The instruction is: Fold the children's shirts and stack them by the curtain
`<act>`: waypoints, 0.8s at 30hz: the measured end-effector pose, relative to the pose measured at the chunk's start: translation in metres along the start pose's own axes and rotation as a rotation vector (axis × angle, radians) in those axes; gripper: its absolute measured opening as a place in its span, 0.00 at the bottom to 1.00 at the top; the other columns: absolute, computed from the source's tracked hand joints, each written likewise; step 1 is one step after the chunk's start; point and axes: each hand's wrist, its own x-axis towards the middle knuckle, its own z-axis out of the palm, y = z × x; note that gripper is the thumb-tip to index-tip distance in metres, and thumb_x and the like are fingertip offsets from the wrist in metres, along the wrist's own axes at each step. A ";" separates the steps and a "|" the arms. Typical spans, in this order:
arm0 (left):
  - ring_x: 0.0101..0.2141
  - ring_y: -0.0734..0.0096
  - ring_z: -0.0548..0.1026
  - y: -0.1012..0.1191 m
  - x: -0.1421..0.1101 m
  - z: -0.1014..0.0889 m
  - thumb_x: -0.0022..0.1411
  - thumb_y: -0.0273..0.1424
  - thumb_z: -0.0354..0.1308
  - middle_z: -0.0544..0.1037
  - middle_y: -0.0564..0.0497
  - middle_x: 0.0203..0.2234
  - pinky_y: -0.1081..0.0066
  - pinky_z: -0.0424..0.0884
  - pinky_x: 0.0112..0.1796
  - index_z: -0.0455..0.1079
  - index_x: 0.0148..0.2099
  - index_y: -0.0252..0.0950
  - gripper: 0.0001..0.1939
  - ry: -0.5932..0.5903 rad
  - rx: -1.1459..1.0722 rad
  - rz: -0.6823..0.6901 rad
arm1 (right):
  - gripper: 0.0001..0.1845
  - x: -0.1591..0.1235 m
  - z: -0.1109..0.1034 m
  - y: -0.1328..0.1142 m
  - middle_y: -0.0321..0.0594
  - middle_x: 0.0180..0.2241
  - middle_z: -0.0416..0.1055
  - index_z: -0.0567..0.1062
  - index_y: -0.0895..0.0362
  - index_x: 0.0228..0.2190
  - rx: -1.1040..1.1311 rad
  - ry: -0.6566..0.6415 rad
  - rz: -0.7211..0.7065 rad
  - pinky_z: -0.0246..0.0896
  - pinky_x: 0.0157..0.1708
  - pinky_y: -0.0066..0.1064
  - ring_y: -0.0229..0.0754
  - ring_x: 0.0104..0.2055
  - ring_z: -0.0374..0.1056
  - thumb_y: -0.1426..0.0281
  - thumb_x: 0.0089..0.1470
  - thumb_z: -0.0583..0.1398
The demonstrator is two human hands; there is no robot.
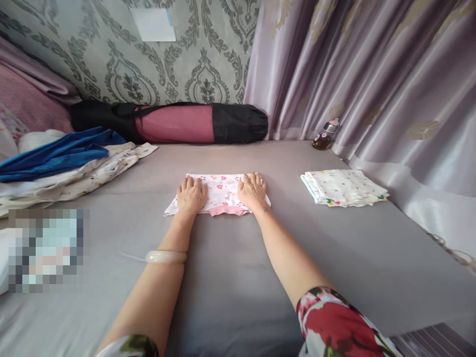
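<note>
A white child's garment with pink and red prints and a pink trim (223, 194) lies folded on the grey bed sheet (230, 258) in front of me. My left hand (192, 195) rests flat on its left part, fingers stretched out and pointing away from me. On its right part lies my right hand (253, 192), also flat with the fingers extended. Between the two hands the printed cloth shows, with the pink trim along its near edge. A pale bangle (165, 257) is around my left forearm.
To the right sits a stack of folded white printed clothes (344, 187). A bottle (326, 135) stands by the curtain (390, 74). Blue cloth (70, 151) and loose printed clothes (122, 162) are heaped at left. A black and pink rolled bag (174, 124) lies along the wall.
</note>
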 end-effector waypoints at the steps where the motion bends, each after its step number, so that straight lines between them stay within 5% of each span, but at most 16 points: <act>1: 0.65 0.46 0.57 0.000 0.000 0.000 0.69 0.39 0.40 0.63 0.35 0.63 0.49 0.58 0.59 0.66 0.60 0.34 0.25 0.001 -0.012 -0.006 | 0.28 0.000 0.000 0.000 0.55 0.67 0.52 0.63 0.61 0.61 0.021 0.013 0.005 0.38 0.64 0.54 0.57 0.70 0.42 0.63 0.66 0.44; 7: 0.61 0.46 0.62 -0.004 0.006 -0.002 0.68 0.37 0.39 0.63 0.31 0.62 0.53 0.60 0.58 0.62 0.62 0.27 0.27 0.024 -0.114 -0.113 | 0.24 0.013 -0.017 0.016 0.52 0.64 0.58 0.66 0.60 0.58 0.415 0.019 0.141 0.49 0.63 0.40 0.48 0.66 0.52 0.68 0.63 0.49; 11: 0.60 0.47 0.64 -0.018 0.012 -0.009 0.66 0.35 0.42 0.69 0.27 0.56 0.57 0.59 0.58 0.62 0.61 0.21 0.28 -0.008 -0.097 -0.178 | 0.13 0.027 -0.037 0.044 0.45 0.40 0.76 0.74 0.60 0.43 0.628 -0.088 0.329 0.68 0.41 0.27 0.41 0.43 0.73 0.70 0.60 0.53; 16: 0.56 0.45 0.68 -0.042 0.020 -0.026 0.62 0.39 0.49 0.73 0.28 0.52 0.57 0.63 0.54 0.69 0.54 0.25 0.25 -0.127 -0.032 -0.259 | 0.04 0.031 -0.047 0.069 0.37 0.19 0.71 0.72 0.60 0.28 0.640 -0.231 0.473 0.65 0.23 0.22 0.34 0.20 0.67 0.73 0.53 0.61; 24: 0.49 0.48 0.76 -0.046 0.024 -0.048 0.59 0.40 0.57 0.79 0.33 0.44 0.64 0.70 0.43 0.74 0.35 0.32 0.14 -0.283 -0.133 -0.379 | 0.10 0.027 -0.047 0.062 0.34 0.13 0.64 0.73 0.60 0.23 0.525 -0.278 0.491 0.50 0.16 0.22 0.34 0.16 0.60 0.70 0.48 0.68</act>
